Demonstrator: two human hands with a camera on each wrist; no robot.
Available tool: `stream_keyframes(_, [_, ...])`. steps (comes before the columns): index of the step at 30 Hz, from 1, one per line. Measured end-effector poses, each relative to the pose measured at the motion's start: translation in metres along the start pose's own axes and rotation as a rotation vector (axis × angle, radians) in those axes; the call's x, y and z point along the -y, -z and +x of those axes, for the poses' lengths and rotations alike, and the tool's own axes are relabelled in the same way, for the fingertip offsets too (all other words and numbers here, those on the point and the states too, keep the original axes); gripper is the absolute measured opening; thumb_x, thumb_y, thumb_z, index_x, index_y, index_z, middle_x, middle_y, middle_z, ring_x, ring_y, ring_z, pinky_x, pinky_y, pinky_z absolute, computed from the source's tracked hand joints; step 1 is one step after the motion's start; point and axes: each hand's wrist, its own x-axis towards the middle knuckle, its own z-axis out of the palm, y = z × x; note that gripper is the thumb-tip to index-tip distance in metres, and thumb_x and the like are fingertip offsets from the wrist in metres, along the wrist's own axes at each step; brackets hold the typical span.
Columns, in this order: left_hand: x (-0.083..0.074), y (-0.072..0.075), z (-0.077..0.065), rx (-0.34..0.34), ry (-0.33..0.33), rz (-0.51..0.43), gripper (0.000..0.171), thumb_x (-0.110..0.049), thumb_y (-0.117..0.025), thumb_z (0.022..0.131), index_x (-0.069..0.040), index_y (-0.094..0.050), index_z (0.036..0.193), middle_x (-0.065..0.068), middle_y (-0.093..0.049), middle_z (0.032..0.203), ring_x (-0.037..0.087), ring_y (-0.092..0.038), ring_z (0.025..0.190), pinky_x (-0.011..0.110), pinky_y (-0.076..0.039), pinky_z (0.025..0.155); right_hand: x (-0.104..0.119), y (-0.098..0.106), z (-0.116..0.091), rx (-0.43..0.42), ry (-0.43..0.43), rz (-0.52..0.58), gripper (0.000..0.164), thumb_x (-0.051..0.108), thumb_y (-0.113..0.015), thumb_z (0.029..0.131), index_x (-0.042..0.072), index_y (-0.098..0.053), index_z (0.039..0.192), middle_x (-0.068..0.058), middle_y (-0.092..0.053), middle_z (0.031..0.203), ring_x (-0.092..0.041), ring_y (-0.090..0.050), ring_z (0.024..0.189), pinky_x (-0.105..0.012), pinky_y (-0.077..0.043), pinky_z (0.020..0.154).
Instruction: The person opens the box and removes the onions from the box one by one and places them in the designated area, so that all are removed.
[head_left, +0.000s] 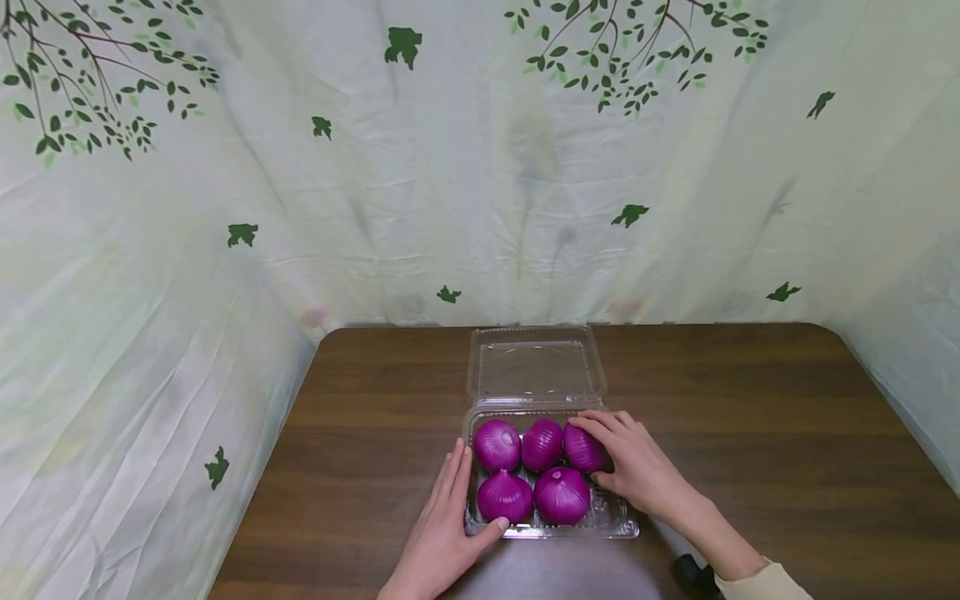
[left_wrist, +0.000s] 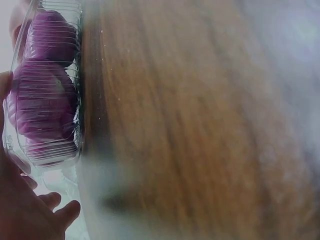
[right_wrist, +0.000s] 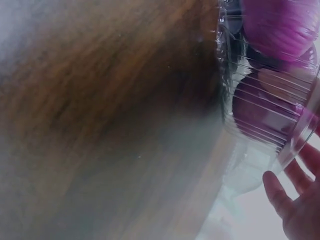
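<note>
A clear plastic clamshell box (head_left: 618, 527) sits on the table with several red onions in it. Three onions line its back row, and a front onion (head_left: 562, 496) stands beside another at the front left. My right hand (head_left: 637, 462) holds the back-right red onion (head_left: 582, 448), fingers over its far side and thumb at its near side. Along the box's left wall lie the straight fingers of my left hand (head_left: 450, 525), its thumb on the front rim. Through the ribbed wall, onions (left_wrist: 45, 100) show in the left wrist view; the right wrist view shows an onion (right_wrist: 262, 107) too.
The box's clear lid (head_left: 536, 367) lies folded back toward the table's far edge. Brown wooden table (head_left: 375, 433) surface extends to both sides. A pale leaf-printed cloth (head_left: 480, 167) hangs behind and at the sides. A dark object (head_left: 693, 575) is by the right wrist.
</note>
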Motion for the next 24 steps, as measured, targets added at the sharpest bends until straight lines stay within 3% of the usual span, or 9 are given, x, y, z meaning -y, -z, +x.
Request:
stream_keyframes(5, [0.000,0.001,0.000,-0.003,-0.001,0.003,0.106,-0.074,-0.058,0.081,-0.019,-0.013,0.160,-0.008,-0.001,0.165,0.027,-0.011,0.149,0.057,-0.031,0.109,0.000,0.002,-0.003,-0.052,-0.005,0.100,0.082,0.008,-0.091,0.062,0.018,-0.056,0.136,-0.004,-0.054,0.136,-0.027,-0.051,0.122,-0.051,-0.045,0.091])
stream_keyframes(8, [0.001,0.000,0.000,-0.013,-0.009,0.004,0.106,-0.074,-0.058,0.082,-0.018,-0.013,0.160,-0.006,-0.002,0.165,0.028,-0.012,0.148,0.057,-0.031,0.109,0.001,0.003,-0.007,-0.077,-0.049,0.176,0.083,0.009,-0.091,0.064,0.018,-0.054,0.137,-0.004,-0.051,0.138,-0.025,-0.055,0.118,-0.049,-0.049,0.090])
stream_keyframes(13, [0.003,-0.001,0.000,-0.029,-0.029,0.007,0.105,-0.073,-0.058,0.083,-0.016,-0.015,0.159,-0.003,-0.005,0.165,0.032,-0.015,0.148,0.059,-0.032,0.107,0.003,0.006,-0.012,-0.156,-0.123,0.285,0.083,0.010,-0.092,0.064,0.018,-0.051,0.136,-0.001,-0.048,0.134,-0.017,-0.058,0.106,-0.040,-0.057,0.079])
stream_keyframes(18, [0.003,-0.002,-0.001,-0.037,-0.031,0.011,0.104,-0.073,-0.057,0.083,-0.016,-0.015,0.159,-0.003,-0.005,0.165,0.032,-0.016,0.147,0.059,-0.032,0.107,0.003,0.011,-0.015,-0.268,-0.176,0.372,0.084,0.007,-0.094,0.062,0.016,-0.051,0.134,0.002,-0.048,0.128,-0.013,-0.054,0.105,-0.031,-0.055,0.080])
stream_keyframes(24, [0.003,-0.003,0.000,-0.043,-0.043,0.009,0.104,-0.071,-0.059,0.083,-0.016,-0.015,0.159,-0.003,-0.006,0.165,0.032,-0.016,0.147,0.059,-0.033,0.107,-0.002,0.018,-0.018,-0.361,-0.286,0.431,0.080,0.010,-0.092,0.067,0.020,-0.053,0.136,0.001,-0.046,0.129,-0.012,-0.050,0.106,-0.020,-0.050,0.081])
